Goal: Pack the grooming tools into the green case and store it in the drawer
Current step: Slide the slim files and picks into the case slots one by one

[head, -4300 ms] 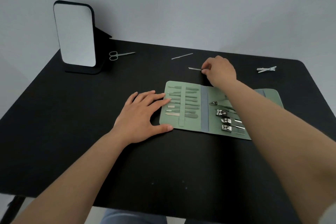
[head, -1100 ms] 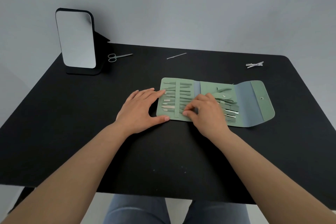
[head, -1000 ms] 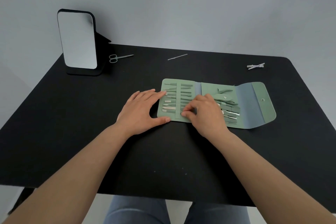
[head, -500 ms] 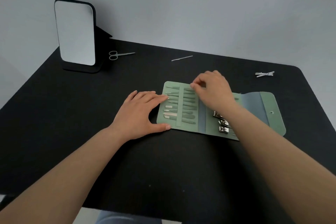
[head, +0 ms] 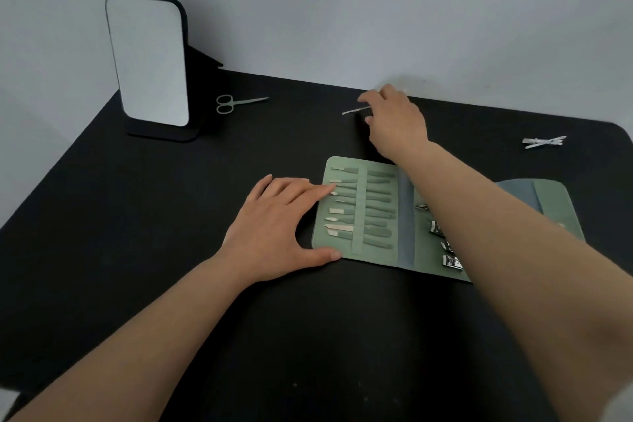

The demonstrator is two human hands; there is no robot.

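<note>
Her right hand (head: 394,120) had left the green case (head: 346,247) to pinch the far thin tool (head: 354,110), while the flat left hand (head: 274,233) steadied the case, so packing continued

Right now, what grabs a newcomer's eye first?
The open green case at table centre, tools slotted in rows, the left hand pressing flat on its left edge. Behind it, the right hand reaches a thin metal tool near the far edge. A mirror stands far left.

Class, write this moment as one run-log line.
left hand: flat on green case edge | right hand: at thin tool, grip unclear | loose: scissors, clip | case open
</note>
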